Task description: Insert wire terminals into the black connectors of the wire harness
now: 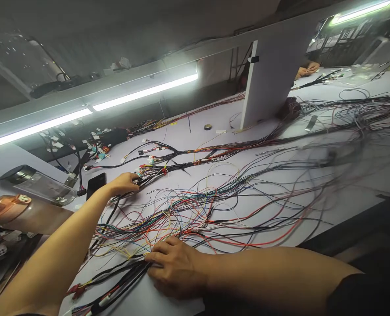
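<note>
Low in the middle, right hand (177, 267): palm down, fingers bent inward over the end of a black-sleeved bundle (132, 274), in contact with it; cannot tell whether gripping or merely resting, with the underside hidden. From those fingers, slanting down and left across the white table (138, 305), the rest of that bundle, with a red connector (78, 290) just to its left. Farther out and to the left, left hand (125, 183): reaching forward, fingers bent down at the connector end of a wire harness (178, 167); cannot tell how tightly closed, for the same reason. Just beyond those fingertips, a small cluster of connectors (150, 161), and from there, stretching away to the right, the harness in two black-sleeved branches. Between both hands and spreading right, tangled loose wires (163, 213) in red, blue, green, yellow and black. Just beside the left wrist, a dark phone (96, 182); left of it, a clear container (43, 186) on its side and an orange-lidded bottle (8, 208). Beyond the harness, a roll of tape (208, 127) and an upright panel (265, 79); past that, at far right, a co-worker's hands (308, 70).
</note>
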`<action>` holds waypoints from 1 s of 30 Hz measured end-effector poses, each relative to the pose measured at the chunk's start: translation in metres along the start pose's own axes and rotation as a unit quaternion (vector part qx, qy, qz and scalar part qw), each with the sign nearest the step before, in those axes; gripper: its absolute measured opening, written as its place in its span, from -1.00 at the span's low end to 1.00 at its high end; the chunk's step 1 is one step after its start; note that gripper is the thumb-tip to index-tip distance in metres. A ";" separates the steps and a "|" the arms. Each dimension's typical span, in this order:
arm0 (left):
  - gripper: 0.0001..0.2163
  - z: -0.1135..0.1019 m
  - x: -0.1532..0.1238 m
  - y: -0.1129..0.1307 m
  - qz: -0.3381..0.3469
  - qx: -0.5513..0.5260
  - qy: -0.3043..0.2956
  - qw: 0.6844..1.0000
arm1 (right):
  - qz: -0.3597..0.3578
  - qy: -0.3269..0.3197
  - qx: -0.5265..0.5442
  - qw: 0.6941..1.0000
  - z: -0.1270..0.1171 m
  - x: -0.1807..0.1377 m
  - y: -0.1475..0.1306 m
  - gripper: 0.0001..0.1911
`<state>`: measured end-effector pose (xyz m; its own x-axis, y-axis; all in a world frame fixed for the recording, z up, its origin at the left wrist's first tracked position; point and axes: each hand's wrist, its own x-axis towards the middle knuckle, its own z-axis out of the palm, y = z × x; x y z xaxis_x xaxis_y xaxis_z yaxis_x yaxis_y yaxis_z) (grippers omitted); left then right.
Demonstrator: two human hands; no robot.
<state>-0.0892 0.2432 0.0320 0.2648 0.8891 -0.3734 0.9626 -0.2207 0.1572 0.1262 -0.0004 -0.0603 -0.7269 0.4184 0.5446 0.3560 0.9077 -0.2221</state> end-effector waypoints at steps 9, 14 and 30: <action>-0.50 -0.005 0.011 -0.010 -0.001 -0.005 0.108 0.994 | 0.000 0.024 -0.013 1.000 0.006 0.000 0.002 -0.76; -0.44 0.012 0.022 -0.001 0.037 0.013 0.155 0.987 | 0.003 0.015 -0.027 1.000 0.007 0.000 0.002 -0.77; -0.68 0.032 0.022 0.057 0.054 -0.143 0.314 0.937 | -0.017 0.007 -0.038 0.999 0.004 -0.003 0.004 -0.75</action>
<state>-0.0264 0.2376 0.0030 0.1878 0.9482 0.2563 0.8531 -0.2868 0.4358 0.1270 0.0019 -0.0660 -0.7312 0.3868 0.5619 0.3760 0.9158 -0.1411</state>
